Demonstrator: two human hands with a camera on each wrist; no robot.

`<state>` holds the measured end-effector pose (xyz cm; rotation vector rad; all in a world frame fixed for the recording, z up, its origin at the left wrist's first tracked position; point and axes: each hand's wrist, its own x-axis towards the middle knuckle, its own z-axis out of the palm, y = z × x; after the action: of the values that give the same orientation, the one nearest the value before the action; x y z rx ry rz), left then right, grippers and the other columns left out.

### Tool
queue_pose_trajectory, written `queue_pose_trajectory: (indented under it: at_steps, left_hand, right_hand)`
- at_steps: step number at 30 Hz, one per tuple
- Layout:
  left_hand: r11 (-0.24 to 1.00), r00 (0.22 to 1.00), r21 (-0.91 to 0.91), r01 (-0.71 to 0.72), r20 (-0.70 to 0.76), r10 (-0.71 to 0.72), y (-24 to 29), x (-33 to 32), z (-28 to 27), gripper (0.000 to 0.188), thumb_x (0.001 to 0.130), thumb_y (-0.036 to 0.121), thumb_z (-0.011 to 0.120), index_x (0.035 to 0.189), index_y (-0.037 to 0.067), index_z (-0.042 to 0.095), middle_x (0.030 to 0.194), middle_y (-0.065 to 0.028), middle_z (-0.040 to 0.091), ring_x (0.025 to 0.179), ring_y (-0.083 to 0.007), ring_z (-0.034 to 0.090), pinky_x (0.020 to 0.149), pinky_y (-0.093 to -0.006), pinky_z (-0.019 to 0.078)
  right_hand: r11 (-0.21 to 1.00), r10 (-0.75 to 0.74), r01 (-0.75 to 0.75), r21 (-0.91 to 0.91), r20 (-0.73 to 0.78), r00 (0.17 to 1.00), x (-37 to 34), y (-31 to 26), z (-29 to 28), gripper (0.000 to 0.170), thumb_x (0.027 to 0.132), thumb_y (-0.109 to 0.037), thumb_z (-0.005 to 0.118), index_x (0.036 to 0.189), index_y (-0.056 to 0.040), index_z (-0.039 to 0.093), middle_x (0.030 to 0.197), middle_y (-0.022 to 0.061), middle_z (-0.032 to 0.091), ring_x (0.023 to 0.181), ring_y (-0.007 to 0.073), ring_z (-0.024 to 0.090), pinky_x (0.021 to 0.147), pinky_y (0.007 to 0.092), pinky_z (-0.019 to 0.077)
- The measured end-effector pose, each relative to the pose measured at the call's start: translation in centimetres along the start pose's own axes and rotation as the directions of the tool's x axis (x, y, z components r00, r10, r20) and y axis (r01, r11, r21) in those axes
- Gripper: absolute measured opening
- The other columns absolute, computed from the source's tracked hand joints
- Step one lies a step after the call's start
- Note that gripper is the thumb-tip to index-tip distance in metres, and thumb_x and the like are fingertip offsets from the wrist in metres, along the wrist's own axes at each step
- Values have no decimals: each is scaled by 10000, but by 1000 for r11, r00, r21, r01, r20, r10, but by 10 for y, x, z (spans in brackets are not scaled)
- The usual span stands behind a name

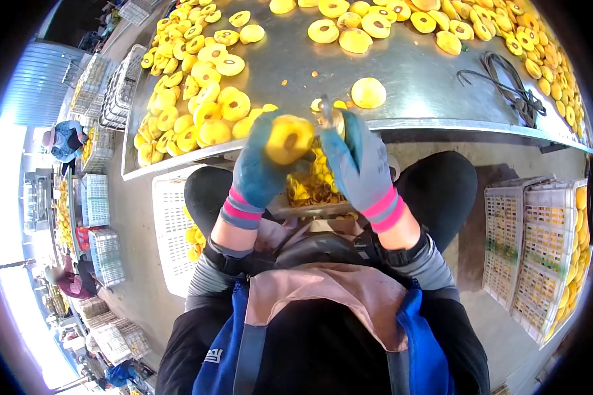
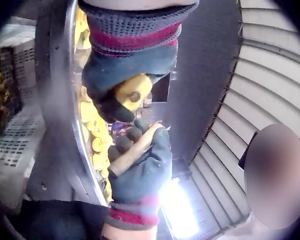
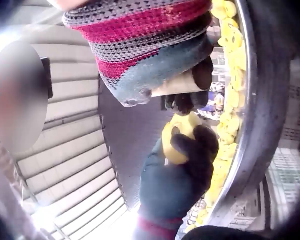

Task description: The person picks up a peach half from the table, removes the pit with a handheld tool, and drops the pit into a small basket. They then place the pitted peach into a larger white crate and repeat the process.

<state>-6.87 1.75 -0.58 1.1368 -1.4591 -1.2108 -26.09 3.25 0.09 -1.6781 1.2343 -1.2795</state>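
The gloved left hand (image 1: 260, 161) holds a yellow halved fruit (image 1: 288, 139), its cut face with a brown hollow turned up. In the left wrist view the fruit (image 2: 134, 92) lies between the thumb and fingers of the left hand (image 2: 125, 70). Close beside it, the gloved right hand (image 1: 362, 158) grips a knife, its wooden handle (image 2: 135, 154) across the curled fingers. The right wrist view shows that handle (image 3: 176, 85) under the right hand (image 3: 155, 67), with the left hand (image 3: 175, 185) and fruit just below. In the head view the dark blade (image 1: 326, 108) points toward the table.
Halved fruits (image 1: 207, 108) are heaped along the left of the metal table (image 1: 283, 66), more at its far and right sides. One half (image 1: 368, 93) lies near the front edge. A dark cable (image 1: 514, 89) lies at right. Crates (image 1: 527, 257) stand right; fruit pieces (image 1: 310, 184) lie below the hands.
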Motion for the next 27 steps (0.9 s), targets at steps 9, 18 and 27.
queue_pose_trajectory:
  at_steps: [9,18,27]
  left_hand:
    - [720,880,565,-403,23,474,21,0,10,540,821,-84,637,1330,-25,465,1258,-124,585,1134,-207,579,972,-334,470]
    - [956,961,-198,-218,-214,174,9,0,27,511,1031,407,414,1375,29,428,1346,-105,491,1194,-213,526,1063,-362,391]
    - [925,893,165,-343,-247,375,-5,0,27,497,1039,396,399,1364,22,442,1370,-122,485,1215,-224,509,1071,-368,382]
  right_hand:
    - [981,-153,145,-127,-52,987,-7,-2,23,181,880,-204,673,997,-91,595,761,150,634,676,373,639,567,427,495]
    - [999,-49,49,12,-8,999,-6,-3,21,194,906,-211,642,979,-52,557,766,178,625,690,399,628,571,451,478]
    - [994,-33,27,109,57,998,-7,-4,15,199,917,-195,603,1024,-39,540,795,204,628,742,429,623,596,482,471]
